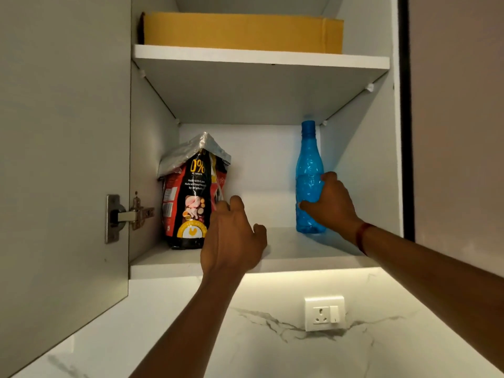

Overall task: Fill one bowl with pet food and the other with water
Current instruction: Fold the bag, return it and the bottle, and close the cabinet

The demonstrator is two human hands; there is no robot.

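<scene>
Nearest the camera, the left hand [231,236] hangs over the front lip of the lower shelf [286,246] with its fingers loose and spread, holding nothing. Whether its fingertips touch the bag is hard to tell. The pet food bag [191,192] stands just beside it at about ten o'clock, upright with its long axis vertical and its silver top folded over, so this hand is plainly the nearer one for it. At three o'clock from the bag, well apart on the same shelf, the right hand [330,205] is wrapped around the lower half of the upright blue bottle [308,165]. The bag reads "0%", "Made with Lo…" and "Made without… by-product…"; no brand name can be read. The bottle shows no label. Farther up, at twelve o'clock, a cardboard box [242,32] lies on the top shelf. No bowls are in view.
</scene>
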